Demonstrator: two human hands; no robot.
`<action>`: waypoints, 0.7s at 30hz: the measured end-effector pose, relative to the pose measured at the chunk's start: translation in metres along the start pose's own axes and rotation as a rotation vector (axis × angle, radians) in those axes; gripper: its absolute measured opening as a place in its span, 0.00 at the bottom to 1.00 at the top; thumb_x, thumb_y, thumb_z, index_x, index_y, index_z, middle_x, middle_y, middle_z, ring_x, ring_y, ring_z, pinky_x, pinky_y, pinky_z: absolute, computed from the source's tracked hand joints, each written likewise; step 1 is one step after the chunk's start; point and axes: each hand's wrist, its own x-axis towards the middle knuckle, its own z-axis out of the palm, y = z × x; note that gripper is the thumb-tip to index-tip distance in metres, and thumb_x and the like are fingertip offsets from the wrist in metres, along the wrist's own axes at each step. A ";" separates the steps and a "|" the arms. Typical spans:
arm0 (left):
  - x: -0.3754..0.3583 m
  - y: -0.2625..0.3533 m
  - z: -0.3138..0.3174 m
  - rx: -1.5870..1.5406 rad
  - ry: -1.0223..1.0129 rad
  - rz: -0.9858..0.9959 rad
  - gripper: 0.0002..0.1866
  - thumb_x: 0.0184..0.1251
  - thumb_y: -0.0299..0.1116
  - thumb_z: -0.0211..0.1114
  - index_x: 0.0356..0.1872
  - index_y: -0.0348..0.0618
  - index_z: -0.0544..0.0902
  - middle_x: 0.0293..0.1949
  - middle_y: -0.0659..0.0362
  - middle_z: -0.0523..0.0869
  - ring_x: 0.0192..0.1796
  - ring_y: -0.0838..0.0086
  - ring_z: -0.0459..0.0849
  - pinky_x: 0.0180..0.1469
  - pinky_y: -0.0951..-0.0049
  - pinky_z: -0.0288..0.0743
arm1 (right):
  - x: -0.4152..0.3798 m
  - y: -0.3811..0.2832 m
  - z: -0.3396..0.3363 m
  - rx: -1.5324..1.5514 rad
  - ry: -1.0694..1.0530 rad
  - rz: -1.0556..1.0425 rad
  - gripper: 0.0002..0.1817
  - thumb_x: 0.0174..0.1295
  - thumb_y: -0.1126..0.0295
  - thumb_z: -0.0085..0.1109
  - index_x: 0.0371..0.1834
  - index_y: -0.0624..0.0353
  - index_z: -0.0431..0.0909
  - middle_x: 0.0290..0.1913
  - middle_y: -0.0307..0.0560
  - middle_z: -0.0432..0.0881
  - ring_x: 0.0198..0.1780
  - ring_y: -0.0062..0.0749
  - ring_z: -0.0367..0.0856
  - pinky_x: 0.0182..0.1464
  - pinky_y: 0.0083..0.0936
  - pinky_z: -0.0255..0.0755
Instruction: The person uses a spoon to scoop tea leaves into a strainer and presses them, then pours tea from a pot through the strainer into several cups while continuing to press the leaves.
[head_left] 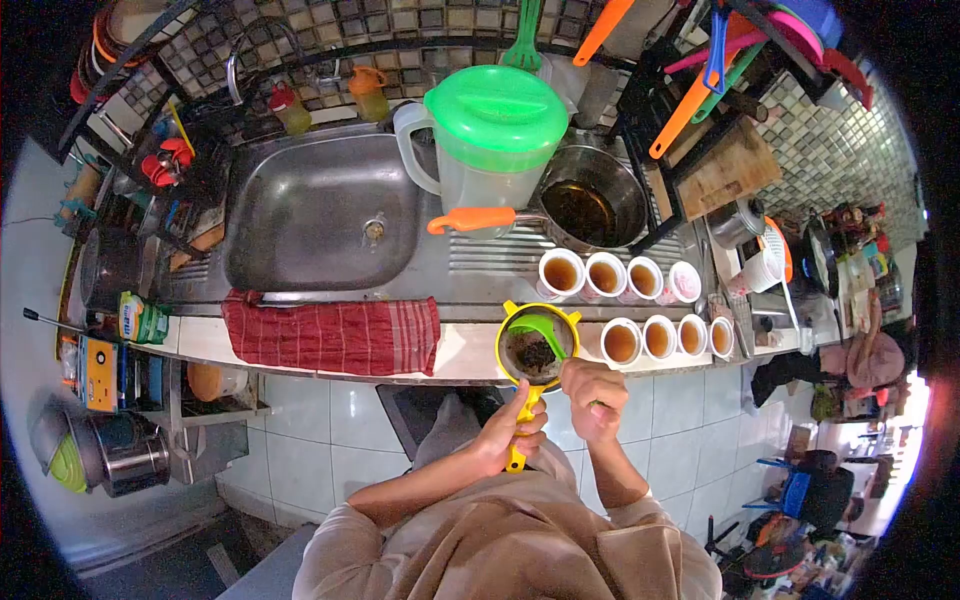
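Note:
My left hand is wrapped round the handle of a yellow strainer, level with the counter's front edge. Dark wet leaves, probably tea, lie in its mesh. Closed in a fist, my right hand grips a green spoon whose bowl rests inside the strainer. What lies beneath the strainer is mostly hidden. Right of it, several white cups of brown liquid stand in two rows.
Behind the cups are a metal pot with dark liquid, its orange handle pointing left, and a green-lidded pitcher. A steel sink and red checked cloth lie left. A person appears far right.

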 end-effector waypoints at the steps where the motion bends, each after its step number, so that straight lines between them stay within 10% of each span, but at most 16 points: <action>1: 0.000 0.000 0.000 0.001 0.002 0.001 0.25 0.58 0.64 0.40 0.25 0.51 0.61 0.14 0.71 0.53 0.14 0.86 0.50 0.16 0.84 0.45 | -0.004 0.000 0.001 0.005 0.004 0.004 0.22 0.50 0.58 0.44 0.07 0.60 0.55 0.09 0.40 0.59 0.11 0.29 0.55 0.17 0.26 0.49; 21: 0.000 -0.003 0.006 0.008 0.039 0.021 0.25 0.57 0.64 0.41 0.24 0.51 0.61 0.14 0.71 0.52 0.14 0.86 0.50 0.16 0.84 0.44 | -0.016 -0.001 -0.007 0.005 -0.067 -0.030 0.25 0.55 0.57 0.42 0.07 0.61 0.55 0.08 0.40 0.59 0.10 0.30 0.56 0.17 0.27 0.51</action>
